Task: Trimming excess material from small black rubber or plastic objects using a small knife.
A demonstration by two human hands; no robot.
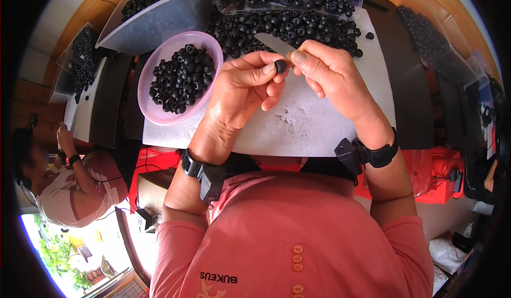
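Between the thumb and fingers of my left hand [242,87] sits a small round black cap-like part [280,67]. My right hand [332,74] grips a small knife [272,43] close to the left fingertips, its blade pointing up and left, away from the black part. Both hands are above a white foam sheet [340,122] marked with dark specks. Left of my left hand is a pink bowl [145,98], partly filled with similar black parts [183,79]. Beyond my hands, a loose heap of the same parts [277,26] covers the sheet's far side.
A translucent bin [159,29] at the far left and a clear bin [290,6] at the far middle hold more black parts. Another clear container [439,42] stands at right. A co-worker [80,186] sits at left beside another table. Red stools [434,175] stand below.
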